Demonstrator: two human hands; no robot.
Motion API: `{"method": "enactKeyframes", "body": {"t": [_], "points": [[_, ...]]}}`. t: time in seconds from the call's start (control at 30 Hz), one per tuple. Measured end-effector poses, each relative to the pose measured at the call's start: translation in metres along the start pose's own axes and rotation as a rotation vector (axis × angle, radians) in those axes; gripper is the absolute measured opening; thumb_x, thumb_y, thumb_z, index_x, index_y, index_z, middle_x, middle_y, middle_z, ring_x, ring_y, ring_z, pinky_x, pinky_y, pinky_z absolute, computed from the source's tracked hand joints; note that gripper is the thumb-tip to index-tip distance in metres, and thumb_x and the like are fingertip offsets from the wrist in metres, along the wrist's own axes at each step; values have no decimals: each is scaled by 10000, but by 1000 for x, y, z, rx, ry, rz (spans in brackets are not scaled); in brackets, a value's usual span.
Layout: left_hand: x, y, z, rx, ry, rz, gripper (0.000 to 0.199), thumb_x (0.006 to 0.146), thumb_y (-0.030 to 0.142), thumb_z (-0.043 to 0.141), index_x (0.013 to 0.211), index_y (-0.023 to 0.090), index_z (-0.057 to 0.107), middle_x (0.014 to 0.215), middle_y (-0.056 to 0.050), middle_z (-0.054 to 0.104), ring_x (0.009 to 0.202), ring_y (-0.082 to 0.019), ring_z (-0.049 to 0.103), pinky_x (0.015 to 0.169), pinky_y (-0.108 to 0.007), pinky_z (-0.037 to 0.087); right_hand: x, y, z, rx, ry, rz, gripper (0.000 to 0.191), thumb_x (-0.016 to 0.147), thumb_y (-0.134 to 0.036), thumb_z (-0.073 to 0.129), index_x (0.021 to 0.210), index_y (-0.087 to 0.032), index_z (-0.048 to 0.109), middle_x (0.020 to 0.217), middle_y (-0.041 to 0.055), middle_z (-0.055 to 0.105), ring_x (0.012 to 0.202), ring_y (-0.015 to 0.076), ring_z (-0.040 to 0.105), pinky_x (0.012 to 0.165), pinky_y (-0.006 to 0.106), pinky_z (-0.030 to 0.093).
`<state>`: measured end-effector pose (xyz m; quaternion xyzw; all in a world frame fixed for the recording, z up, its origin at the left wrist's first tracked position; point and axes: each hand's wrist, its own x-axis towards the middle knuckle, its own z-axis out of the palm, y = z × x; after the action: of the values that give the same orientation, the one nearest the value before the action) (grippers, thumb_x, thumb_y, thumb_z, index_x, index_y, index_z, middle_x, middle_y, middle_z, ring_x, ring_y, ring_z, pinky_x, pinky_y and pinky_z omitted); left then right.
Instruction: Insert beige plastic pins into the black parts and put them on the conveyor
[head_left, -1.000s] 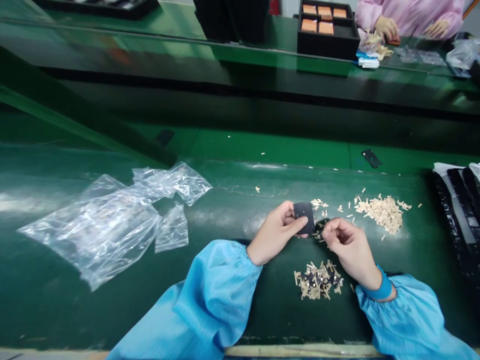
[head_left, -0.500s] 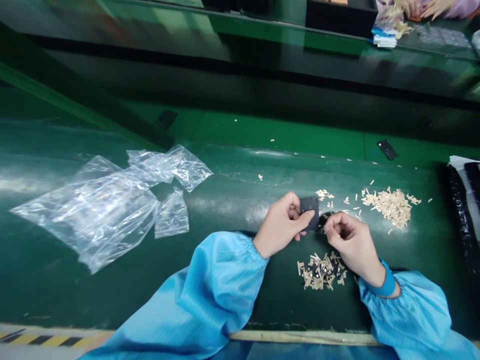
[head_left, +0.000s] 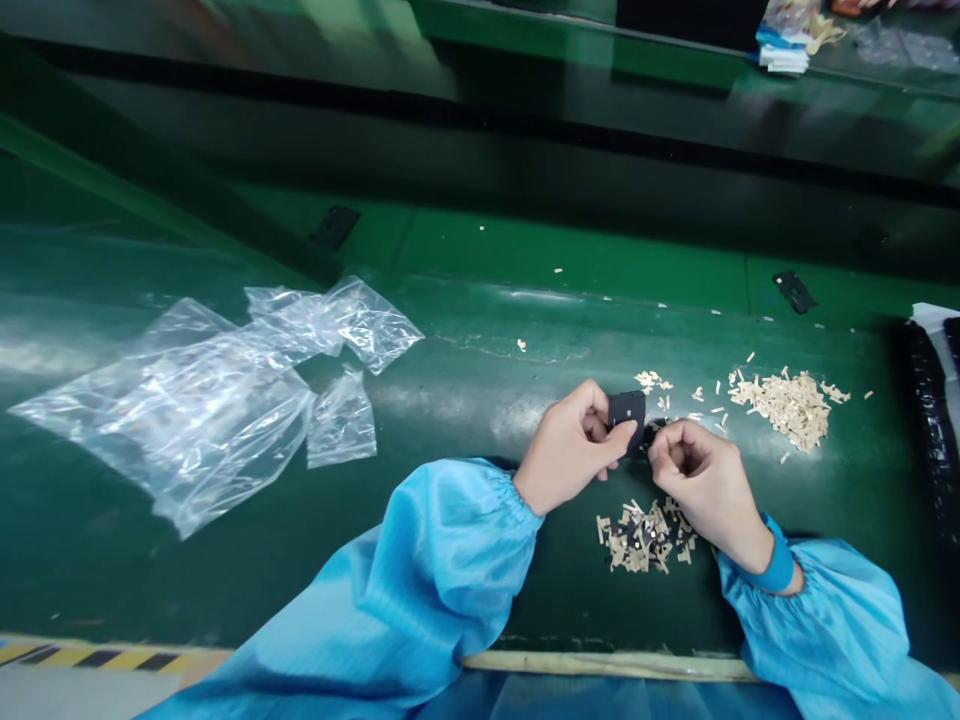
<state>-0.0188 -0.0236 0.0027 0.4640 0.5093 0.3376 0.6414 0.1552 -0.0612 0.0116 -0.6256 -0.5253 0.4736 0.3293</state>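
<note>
left hand [head_left: 570,445]: pinching dark card [head_left: 625,408], right of centre
right hand [head_left: 701,485]: fingertips drawn together, contents unclear
card: still pinched; work on it apparently continues

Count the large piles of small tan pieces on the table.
2: a tan pile beyond the right hand and a mixed tan-and-dark pile nearer the front edge.

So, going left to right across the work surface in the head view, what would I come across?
Large clear plastic bag, small clear bag, left hand, held black plate, right hand, pile of loose tan pieces, shiny black item at the right edge.
</note>
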Motion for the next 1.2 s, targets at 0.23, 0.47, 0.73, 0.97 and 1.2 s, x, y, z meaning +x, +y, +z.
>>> {"method": "enactKeyframes", "body": {"t": [0.23,0.47,0.73,0.97,1.2], "points": [[0,-1,0,11,4,-7,301,794,315,714,760,227,428,484,78,572,346,-85,518,354,-172,401,-1,3,1,-48,6,-40,95,795,-211,625,702,-197,613,573,-48,465,506,99,370,483,250,286],[0,-1,0,18,0,2,285,793,304,702,760,222,431,481,80,569,345,-78,516,349,-157,385,-2,2,1,-73,-7,-55,97,798,-216,621,704,-192,621,570,-50,452,504,97,358,478,246,288],[0,-1,0,9,0,1,279,799,314,687,762,217,428,480,85,567,349,-75,514,353,-155,401,-1,-4,-1,-31,-39,-3,144,800,-296,636,716,-179,638,550,-59,434,497,96,341,478,242,270],[0,-2,0,1,-1,12,277,801,313,689,761,217,432,481,86,565,353,-76,518,358,-157,410,-1,-5,-2,0,-70,53,203,802,-360,650,720,-175,636,534,-63,407,500,101,321,487,250,257],[1,-1,1,-21,3,19,280,804,315,695,762,215,437,491,81,569,367,-81,526,363,-163,422,0,-2,-4,45,-98,89,262,821,-422,671,744,-175,635,549,-58,419,512,103,320,498,254,257]]}}
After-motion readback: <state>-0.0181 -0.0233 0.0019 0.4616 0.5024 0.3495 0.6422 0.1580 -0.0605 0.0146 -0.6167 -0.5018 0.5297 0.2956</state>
